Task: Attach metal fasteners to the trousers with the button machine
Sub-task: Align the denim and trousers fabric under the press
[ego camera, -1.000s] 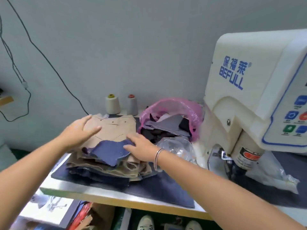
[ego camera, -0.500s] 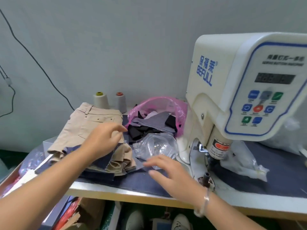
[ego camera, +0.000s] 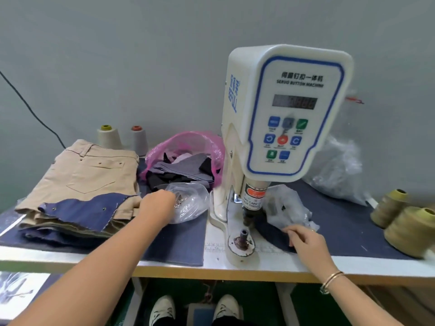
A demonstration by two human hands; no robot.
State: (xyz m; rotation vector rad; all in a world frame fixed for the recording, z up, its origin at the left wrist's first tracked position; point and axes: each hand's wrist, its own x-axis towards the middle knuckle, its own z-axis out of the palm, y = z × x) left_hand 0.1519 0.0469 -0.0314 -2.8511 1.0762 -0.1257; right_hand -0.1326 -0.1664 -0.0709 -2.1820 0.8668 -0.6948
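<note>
The metal fasteners (ego camera: 180,200) lie in the clear plastic bag (ego camera: 190,203) just left of the button machine (ego camera: 277,128), near the middle of the worktop (ego camera: 179,270), and your left hand (ego camera: 158,207) is right at them: its fingers are curled into the mouth of the bag, though whether they have pinched a fastener you cannot tell from here. The lower die post (ego camera: 243,234) stands to the right of that hand, toward the front edge, so any fastener you lift travels rightward and slightly toward you. The khaki trousers (ego camera: 87,175) are stacked at the left end of the worktop, waistband toward the back edge, legs running toward you; your left hand is much the nearer to them. Your right hand (ego camera: 306,241) rests on the far side of the die, fingers loosely bent over the dark blue fabric (ego camera: 266,228) there, gripping nothing clearly.
</note>
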